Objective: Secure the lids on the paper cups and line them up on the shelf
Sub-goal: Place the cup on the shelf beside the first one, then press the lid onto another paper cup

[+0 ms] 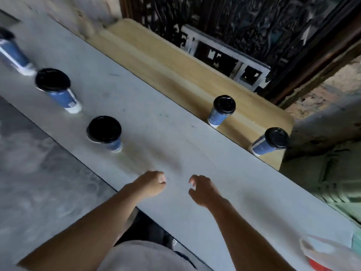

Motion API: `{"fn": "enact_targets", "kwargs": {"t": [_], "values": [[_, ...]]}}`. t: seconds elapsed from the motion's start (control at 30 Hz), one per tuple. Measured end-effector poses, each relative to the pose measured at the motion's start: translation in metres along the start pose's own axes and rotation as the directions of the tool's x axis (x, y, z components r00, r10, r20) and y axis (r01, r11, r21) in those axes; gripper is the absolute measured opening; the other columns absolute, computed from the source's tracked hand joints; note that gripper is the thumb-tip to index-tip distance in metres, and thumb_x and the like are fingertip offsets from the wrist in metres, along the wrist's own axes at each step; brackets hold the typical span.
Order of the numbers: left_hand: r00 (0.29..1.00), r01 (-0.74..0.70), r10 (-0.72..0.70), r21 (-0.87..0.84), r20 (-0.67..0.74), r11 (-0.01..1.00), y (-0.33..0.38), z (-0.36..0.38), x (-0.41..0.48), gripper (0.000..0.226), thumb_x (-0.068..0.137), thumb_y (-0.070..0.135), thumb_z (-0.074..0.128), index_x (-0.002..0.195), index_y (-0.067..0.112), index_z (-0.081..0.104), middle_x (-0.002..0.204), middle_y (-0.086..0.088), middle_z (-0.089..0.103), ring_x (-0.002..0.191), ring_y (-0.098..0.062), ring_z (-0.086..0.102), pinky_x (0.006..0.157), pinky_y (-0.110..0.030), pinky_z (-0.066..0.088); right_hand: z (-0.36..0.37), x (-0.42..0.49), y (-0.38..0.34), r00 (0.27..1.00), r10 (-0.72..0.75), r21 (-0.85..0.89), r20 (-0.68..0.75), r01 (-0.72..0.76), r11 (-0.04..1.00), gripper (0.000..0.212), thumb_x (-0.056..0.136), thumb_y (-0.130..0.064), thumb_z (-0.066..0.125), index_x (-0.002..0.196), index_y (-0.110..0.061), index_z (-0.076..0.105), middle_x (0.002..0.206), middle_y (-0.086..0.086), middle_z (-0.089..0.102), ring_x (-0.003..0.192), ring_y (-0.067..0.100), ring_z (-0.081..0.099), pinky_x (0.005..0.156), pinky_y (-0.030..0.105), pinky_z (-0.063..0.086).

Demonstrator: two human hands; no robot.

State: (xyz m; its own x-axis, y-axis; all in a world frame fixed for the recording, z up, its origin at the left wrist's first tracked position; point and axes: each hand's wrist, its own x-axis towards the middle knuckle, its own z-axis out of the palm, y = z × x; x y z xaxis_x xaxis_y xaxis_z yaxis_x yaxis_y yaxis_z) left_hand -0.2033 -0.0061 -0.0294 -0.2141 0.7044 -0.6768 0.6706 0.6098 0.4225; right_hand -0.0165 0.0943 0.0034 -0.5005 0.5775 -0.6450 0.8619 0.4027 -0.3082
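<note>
Left hand (pixel 151 183): closed fist, holding nothing. Right hand (pixel 202 189): loosely curled, empty. Both hover above the counter (pixel 175 137); two lidded cups (pixel 221 111) stand on the shelf (pixel 156 61)

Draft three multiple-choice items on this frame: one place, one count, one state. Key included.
1. Where do the two cups farthest right stand?
A) floor B) wooden shelf C) chair

2. How many lidded cups stand on the white table?
A) one B) three C) five

3. What do the left hand and right hand hold?
A) a cup each B) one lid C) nothing

Key: 1 B, both stand on the wood beyond the table's far edge. 2 B, three black lids show along the table. 3 C, both hands are bare above the table.
</note>
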Motion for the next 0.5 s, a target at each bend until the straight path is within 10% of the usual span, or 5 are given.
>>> {"fn": "enact_targets", "kwargs": {"t": [0.33,0.5], "values": [[0.984,0.159,-0.147,-0.128,0.096,0.979,-0.123,-0.065,-0.067,0.026,0.094,0.027,0.057,0.112,0.016,0.072,0.116,-0.005,0.072,0.086,-0.017,0.066,0.073,-0.021,0.050,0.031,-0.002,-0.098,0.992,-0.125,0.021,0.023,0.124,0.992,0.046,0.096,-0.026,0.054,0.142,-0.021,0.048,0.134,0.005,0.060,0.122,0.022,0.058,0.101,0.032,0.048],[0.980,0.180,-0.197,-0.400,0.000,0.899,-0.187,-0.140,-0.052,0.012,0.085,0.022,0.063,0.096,0.017,0.067,0.088,-0.007,0.065,0.076,-0.024,0.059,0.060,-0.025,0.044,0.027,0.027,-0.156,0.993,0.076,0.337,-0.090,-0.041,0.941,0.042,0.093,-0.021,0.060,0.135,-0.020,0.056,0.116,0.003,0.068,0.106,0.022,0.063,0.089,0.027,0.049]]}}
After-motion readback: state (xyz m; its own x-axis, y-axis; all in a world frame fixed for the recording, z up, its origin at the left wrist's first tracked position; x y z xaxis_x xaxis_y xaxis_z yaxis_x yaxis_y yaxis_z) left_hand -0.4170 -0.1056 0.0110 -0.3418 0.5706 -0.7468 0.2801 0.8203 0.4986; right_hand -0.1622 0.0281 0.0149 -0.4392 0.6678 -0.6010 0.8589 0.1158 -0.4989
